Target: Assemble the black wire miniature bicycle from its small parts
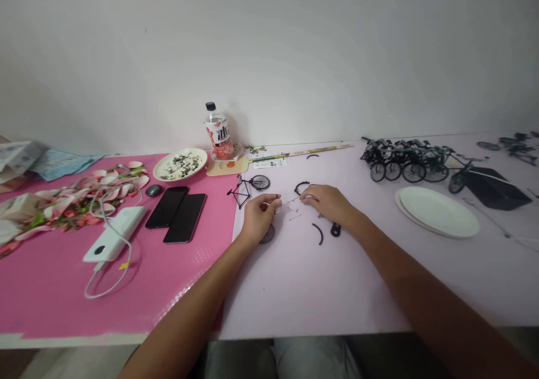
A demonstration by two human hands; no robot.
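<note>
My left hand (258, 215) is closed in a pinch above the pale table; a tiny dark bit shows at its fingertips, too small to name. Partly under that hand lies a small toy wheel (268, 233). My right hand (327, 200) reaches down with thumb and fingers together among thin silver metal parts (293, 209); what it pinches, if anything, is hidden. Behind its fingertips is a black curved piece (300, 187). A black toy bicycle frame (241, 192) and a spoked wheel (260, 182) lie beyond my left hand. Near my right wrist are a black arc (319, 234) and a flat black part (336, 229).
Assembled toy bicycles (410, 163) stand at the back right, behind white oval plates (440, 211). On the pink left side are two phones (184, 218), a white power bank (114, 234) with cable, and artificial petals (84, 196). A plate (160, 174) and a bottle (219, 135) stand behind.
</note>
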